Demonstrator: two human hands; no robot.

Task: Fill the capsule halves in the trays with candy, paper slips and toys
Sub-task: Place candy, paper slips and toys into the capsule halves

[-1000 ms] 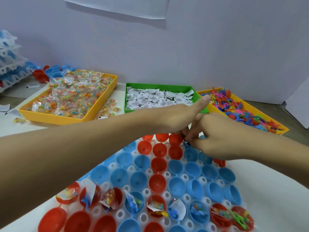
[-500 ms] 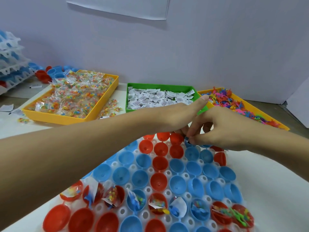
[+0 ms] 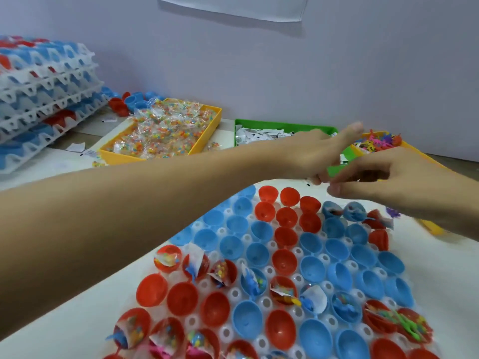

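Reaching across from the left, the left hand (image 3: 315,151) meets the right hand (image 3: 386,177) above the far edge of the white tray (image 3: 269,270) of red and blue capsule halves (image 3: 311,244); both are motion-blurred with fingers curled toward each other, and I cannot tell whether either grips anything. Near-row halves already hold candy, slips and toys, while most of the middle ones are bare. Farther back on the table (image 3: 453,260) sit a yellow candy bin (image 3: 207,130), a green bin of paper slips (image 3: 285,124) and a yellow toy bin (image 3: 407,145), with stacked trays (image 3: 44,99) far left.
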